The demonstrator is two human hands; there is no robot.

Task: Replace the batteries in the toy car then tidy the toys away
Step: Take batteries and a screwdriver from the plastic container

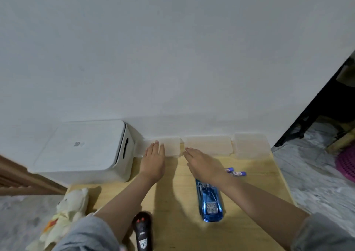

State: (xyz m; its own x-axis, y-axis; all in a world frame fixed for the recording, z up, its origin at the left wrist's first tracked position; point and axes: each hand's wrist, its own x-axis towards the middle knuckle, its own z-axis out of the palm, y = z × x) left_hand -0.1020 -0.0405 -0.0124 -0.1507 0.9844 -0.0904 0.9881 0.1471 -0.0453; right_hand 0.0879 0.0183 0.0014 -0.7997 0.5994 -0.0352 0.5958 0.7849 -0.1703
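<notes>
Two hands, left hand point(153, 161) and right hand point(203, 166), flat-fingered, grasping nothing, reaching toward translucent plastic boxes point(208, 145) along wooden table's point(178, 193) far edge. Glossy blue toy car point(210, 202) near right edge; purple batteries point(237, 172) beside it.

A plain white wall point(172, 48) fills most of the view. A light wooden tabletop point(176, 202) stands against it. Grey mottled floor point(311, 177) lies on both sides. A dark opening point(330, 104) shows at right, wooden furniture point(23, 181) at left.
</notes>
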